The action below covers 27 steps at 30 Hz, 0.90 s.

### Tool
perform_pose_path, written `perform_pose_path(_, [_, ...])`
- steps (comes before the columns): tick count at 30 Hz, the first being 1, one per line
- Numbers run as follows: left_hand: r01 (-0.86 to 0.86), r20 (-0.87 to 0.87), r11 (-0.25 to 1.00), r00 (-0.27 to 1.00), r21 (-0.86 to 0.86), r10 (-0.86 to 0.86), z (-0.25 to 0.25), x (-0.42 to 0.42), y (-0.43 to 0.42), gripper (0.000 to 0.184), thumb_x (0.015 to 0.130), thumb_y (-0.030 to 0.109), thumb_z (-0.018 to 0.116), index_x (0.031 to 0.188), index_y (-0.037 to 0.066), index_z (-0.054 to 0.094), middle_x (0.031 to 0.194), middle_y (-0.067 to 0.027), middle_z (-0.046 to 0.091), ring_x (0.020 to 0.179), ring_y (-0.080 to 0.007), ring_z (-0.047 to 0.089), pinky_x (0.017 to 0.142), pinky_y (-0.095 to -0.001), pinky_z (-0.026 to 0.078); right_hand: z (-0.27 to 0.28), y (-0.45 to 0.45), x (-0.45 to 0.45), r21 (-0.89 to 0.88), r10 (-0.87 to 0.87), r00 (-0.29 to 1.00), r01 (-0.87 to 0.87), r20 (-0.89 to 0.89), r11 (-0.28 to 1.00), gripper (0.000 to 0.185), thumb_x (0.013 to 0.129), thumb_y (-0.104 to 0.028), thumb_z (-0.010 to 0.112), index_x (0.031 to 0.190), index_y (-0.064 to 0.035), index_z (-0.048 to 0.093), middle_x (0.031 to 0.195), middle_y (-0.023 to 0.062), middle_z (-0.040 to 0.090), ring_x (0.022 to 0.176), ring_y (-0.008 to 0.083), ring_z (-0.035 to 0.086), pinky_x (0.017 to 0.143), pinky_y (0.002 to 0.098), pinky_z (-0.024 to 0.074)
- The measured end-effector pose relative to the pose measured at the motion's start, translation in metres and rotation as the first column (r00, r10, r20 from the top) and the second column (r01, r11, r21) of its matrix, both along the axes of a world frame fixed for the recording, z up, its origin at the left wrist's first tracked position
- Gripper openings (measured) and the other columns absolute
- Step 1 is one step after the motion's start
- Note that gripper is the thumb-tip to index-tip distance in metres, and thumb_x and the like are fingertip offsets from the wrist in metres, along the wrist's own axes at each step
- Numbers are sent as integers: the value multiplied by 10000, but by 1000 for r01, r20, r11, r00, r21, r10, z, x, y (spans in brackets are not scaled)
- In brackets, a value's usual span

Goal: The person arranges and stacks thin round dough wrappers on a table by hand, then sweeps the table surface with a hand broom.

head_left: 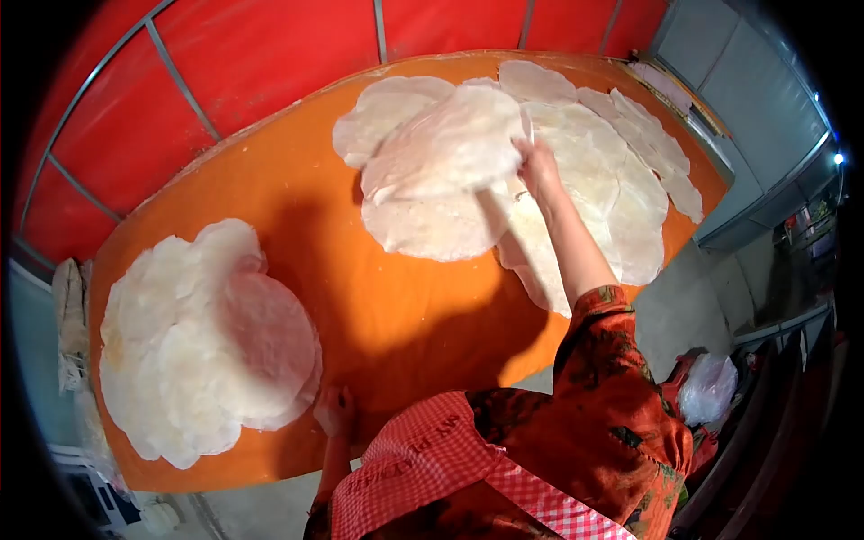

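Before you is the orange table. At far right, many thin flatbread sheets overlap; at left lies the flatbread pile. Over the far-right group is one blurred sheet, extending leftward from your grip, its long axis slanting from far right to near left. Your right hand pinches its right edge. Your left hand is just beside the pile; its opening I cannot tell.

Orange table gets filmed from above its near side, head cam pointed forward-down, fairly close.
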State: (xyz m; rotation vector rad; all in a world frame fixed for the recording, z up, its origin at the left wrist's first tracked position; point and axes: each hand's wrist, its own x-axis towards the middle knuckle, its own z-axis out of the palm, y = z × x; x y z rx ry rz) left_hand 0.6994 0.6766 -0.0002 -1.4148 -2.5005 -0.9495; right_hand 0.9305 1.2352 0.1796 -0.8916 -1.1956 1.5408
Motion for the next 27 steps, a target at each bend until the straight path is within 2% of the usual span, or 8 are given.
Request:
perform_pose_path(5, [0, 61, 1000, 998, -8, 0, 4, 3, -4, 184, 799, 149, 665, 693, 53, 550, 696, -157, 567, 604, -363, 555, 532, -448, 450, -156, -14, 28, 60, -184, 709, 197, 681, 979, 346, 764, -191, 687, 1043, 7, 638, 825, 92, 651, 692, 226, 596, 615, 337, 489])
perform_pose_path(9, [13, 52, 999, 999, 45, -16, -18, -9, -8, 203, 802, 171, 668, 667, 76, 551, 678, -134, 571, 591, -342, 564, 528, -444, 460, -136, -62, 7, -233, -293, 890, 385, 349, 893, 279, 713, -116, 714, 959, 1, 656, 785, 88, 647, 644, 213, 575, 562, 356, 467])
perform_pose_path(11, [29, 23, 999, 999, 43, -30, -29, -10, -9, 205, 802, 173, 666, 661, 77, 552, 680, -127, 575, 593, -336, 569, 529, -442, 463, -198, -6, 14, 10, -406, 700, 495, 587, 869, 163, 688, -85, 722, 779, -43, 593, 678, 62, 571, 550, 179, 532, 426, 347, 379])
perform_pose_path(12, [23, 9, 1000, 1000, 16, -23, -35, -12, -9, 192, 798, 162, 662, 667, 69, 556, 688, -131, 575, 597, -337, 568, 531, -440, 463, -187, -2, 27, -204, -225, 901, 315, 370, 927, 168, 690, -90, 726, 777, -74, 583, 638, 43, 527, 513, 177, 493, 400, 336, 349])
perform_pose_path(16, [-23, 99, 999, 995, 33, 19, -6, -4, -8, 178, 794, 154, 658, 674, 63, 564, 704, -130, 579, 618, -341, 578, 535, -439, 467, -213, 19, 27, -600, 41, 996, -84, -85, 796, 167, 873, -186, 642, 1020, -117, 603, 838, 33, 633, 715, 196, 614, 567, 346, 514])
perform_pose_path(22, [-60, 168, 996, 985, 63, 48, -10, -5, -8, 177, 791, 184, 659, 695, 69, 564, 742, -124, 599, 646, -331, 593, 546, -437, 483, -98, 21, -40, -340, -17, 986, 74, 167, 938, 219, 875, -370, 626, 904, -153, 603, 653, -28, 521, 550, 157, 460, 501, 386, 367])
perform_pose_path(23, [-60, 167, 996, 985, 60, 49, -7, -5, -8, 178, 791, 188, 661, 699, 70, 564, 747, -123, 598, 648, -331, 592, 548, -439, 483, -64, 13, -66, -137, -25, 985, 49, 170, 989, 302, 926, -389, 555, 1066, -124, 594, 763, -15, 561, 606, 133, 504, 523, 356, 432])
perform_pose_path(27, [-43, 155, 998, 987, 45, 35, -6, -6, -9, 188, 787, 199, 674, 701, 76, 562, 744, -118, 587, 644, -327, 587, 548, -444, 480, 99, -37, -171, 314, 42, 868, -223, 494, 923, 254, 750, -70, 566, 1000, -47, 608, 733, 12, 557, 638, 124, 530, 507, 301, 397])
